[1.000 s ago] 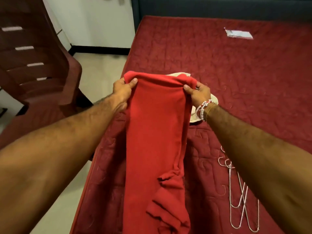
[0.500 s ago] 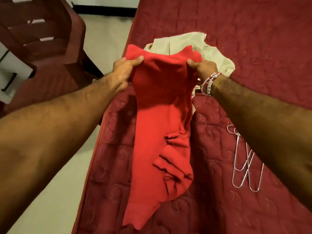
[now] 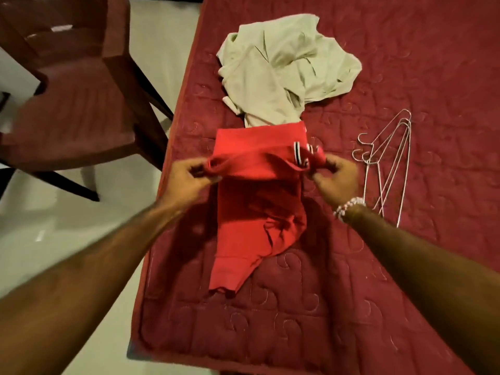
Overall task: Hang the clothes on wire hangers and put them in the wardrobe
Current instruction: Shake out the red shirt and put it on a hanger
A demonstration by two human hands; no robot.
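Red cotton shirt (image 3: 257, 212) lies lengthwise on the maroon quilted mattress (image 3: 351, 293); left hand (image 3: 186, 180) and right hand (image 3: 335, 180), arms outstretched, each pinch an end of its raised upper fold, fingers curled.

The red shirt (image 3: 257, 212) lies long and flat on the bed (image 3: 419, 63) close to its left edge. The left hand (image 3: 186, 180) and the right hand (image 3: 338, 180) pinch its folded top end, where a small striped band (image 3: 297, 155) shows. A crumpled cream shirt (image 3: 284, 69) lies just past it along the same edge, touching it, and a few thin wire hangers (image 3: 387, 163) lie flat in a bunch just right of the red shirt.
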